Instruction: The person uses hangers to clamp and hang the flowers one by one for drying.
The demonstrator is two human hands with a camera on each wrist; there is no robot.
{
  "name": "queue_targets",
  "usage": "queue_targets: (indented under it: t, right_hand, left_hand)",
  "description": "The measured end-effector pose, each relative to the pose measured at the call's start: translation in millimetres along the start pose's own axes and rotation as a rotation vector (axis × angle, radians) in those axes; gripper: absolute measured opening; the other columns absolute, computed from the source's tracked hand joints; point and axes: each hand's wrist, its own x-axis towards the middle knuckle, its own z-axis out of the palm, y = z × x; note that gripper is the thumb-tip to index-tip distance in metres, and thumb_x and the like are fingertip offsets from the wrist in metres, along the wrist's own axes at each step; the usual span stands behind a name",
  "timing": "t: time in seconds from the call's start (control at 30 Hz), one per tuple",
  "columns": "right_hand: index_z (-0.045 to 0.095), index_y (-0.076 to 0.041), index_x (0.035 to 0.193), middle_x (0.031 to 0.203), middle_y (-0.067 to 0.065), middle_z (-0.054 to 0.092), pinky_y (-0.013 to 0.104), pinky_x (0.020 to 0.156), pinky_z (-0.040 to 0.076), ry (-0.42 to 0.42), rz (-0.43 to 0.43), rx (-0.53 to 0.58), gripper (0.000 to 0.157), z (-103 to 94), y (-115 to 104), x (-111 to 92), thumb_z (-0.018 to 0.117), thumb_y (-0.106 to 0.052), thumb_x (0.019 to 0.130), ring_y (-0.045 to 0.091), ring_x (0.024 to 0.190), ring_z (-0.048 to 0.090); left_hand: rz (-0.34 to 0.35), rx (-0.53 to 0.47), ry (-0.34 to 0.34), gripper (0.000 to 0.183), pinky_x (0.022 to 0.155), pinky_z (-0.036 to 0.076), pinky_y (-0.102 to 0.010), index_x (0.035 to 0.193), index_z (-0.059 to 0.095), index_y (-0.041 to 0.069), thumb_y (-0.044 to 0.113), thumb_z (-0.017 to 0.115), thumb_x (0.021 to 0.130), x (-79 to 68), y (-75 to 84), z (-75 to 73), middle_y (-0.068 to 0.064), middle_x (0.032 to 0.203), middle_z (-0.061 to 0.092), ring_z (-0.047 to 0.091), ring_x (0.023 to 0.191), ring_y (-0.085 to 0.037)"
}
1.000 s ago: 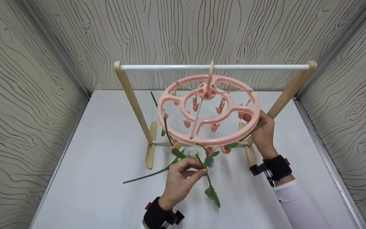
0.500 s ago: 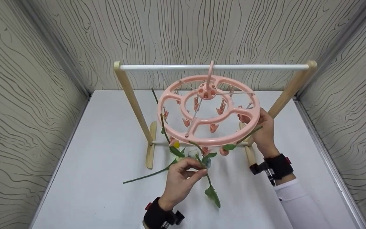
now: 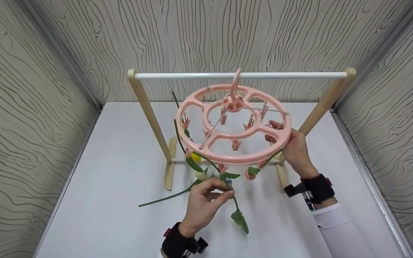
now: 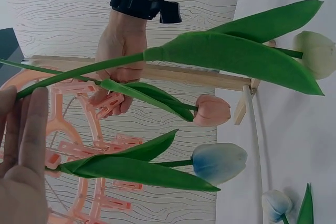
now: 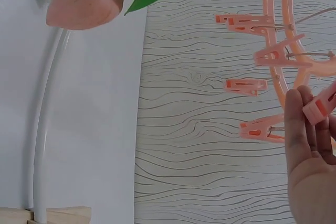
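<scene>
In the head view my left hand [image 3: 204, 206] pinches a tulip's green stem, its leaf [image 3: 240, 220] hanging below; the left wrist view shows its white bloom [image 4: 315, 55]. My right hand [image 3: 296, 152] is at the right edge of a pink round clip hanger [image 3: 242, 158], fingers reaching under the rim. In the right wrist view those fingers look fairly straight and lie against a pink clip [image 5: 320, 107]; the thumb is mostly hidden. Clipped upside down on the hanger are a pink tulip [image 4: 212, 110], a blue-white tulip [image 4: 219, 163] and a yellow tulip [image 3: 195, 156].
The hanger hooks over a white rail [image 3: 188, 76] between wooden posts [image 3: 151, 116]. A loose tulip's stem [image 3: 165, 198] lies across the white table [image 3: 95, 215], left of the stand's middle. Wood-patterned walls [image 3: 206, 39] enclose the table.
The hanger has turned clockwise as seen from above, so its front clips and tulips have shifted left. My right hand's fingers have spread under the rim. My left hand has stayed in place.
</scene>
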Motion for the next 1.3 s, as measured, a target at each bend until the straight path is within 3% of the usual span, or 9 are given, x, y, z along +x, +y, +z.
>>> queue_targets:
  t: [0.23, 0.43, 0.8, 1.03, 1.3]
  right_hand:
    - [0.072, 0.008, 0.127, 0.118, -0.012, 0.081, 0.02, 0.098, 0.064, -0.049, 0.01, -0.071, 0.028, 1.4, -3.3, -5.2, 0.06, 0.015, 0.103, 0.004, 0.108, 0.077]
    - [0.071, 0.01, 0.127, 0.116, -0.012, 0.08, 0.016, 0.097, 0.061, -0.043, -0.004, -0.159, 0.026, -1.3, -6.6, -11.5, 0.062, 0.013, 0.102, 0.004, 0.113, 0.073]
    - [0.065, 0.021, 0.123, 0.115, -0.009, 0.08, 0.014, 0.094, 0.062, -0.102, -0.086, -0.083, 0.025, -7.7, -9.9, -23.2, 0.066, 0.016, 0.099, 0.004, 0.112, 0.075]
    - [0.061, 0.022, 0.125, 0.115, -0.011, 0.079, 0.014, 0.096, 0.061, -0.11, -0.062, -0.093, 0.03, -4.4, -15.1, -30.3, 0.068, 0.017, 0.096, 0.003, 0.113, 0.073]
    - [0.057, 0.02, 0.129, 0.118, -0.011, 0.077, 0.015, 0.096, 0.062, -0.143, -0.073, -0.082, 0.036, 1.7, -14.9, -40.9, 0.069, 0.017, 0.095, 0.003, 0.113, 0.07]
  left_hand:
    - [0.004, -0.01, -0.005, 0.019, 0.081, 0.07, -0.026, 0.106, 0.069, -0.012, 0.002, 0.078, 0.097, -0.5, 0.8, -0.2, -0.039, 0.105, 0.07, 0.076, 0.095, -0.006]
    - [0.026, -0.012, -0.007, 0.013, 0.08, 0.07, -0.027, 0.105, 0.069, -0.012, -0.004, 0.076, 0.097, -0.7, 2.2, 0.6, -0.039, 0.104, 0.071, 0.076, 0.094, -0.005]
    - [0.067, 0.008, -0.005, 0.013, 0.079, 0.07, -0.028, 0.104, 0.07, -0.011, -0.006, 0.077, 0.095, -1.1, 5.3, 0.8, -0.037, 0.102, 0.072, 0.074, 0.095, 0.002]
    - [0.061, 0.016, -0.008, 0.012, 0.08, 0.07, -0.027, 0.104, 0.07, -0.01, -0.007, 0.076, 0.095, -0.4, 10.5, 1.3, -0.036, 0.102, 0.071, 0.073, 0.096, 0.003]
    - [0.112, 0.025, -0.018, 0.014, 0.08, 0.07, -0.027, 0.105, 0.07, -0.01, -0.006, 0.077, 0.094, -0.2, 16.8, 0.0, -0.036, 0.103, 0.071, 0.074, 0.099, 0.0]
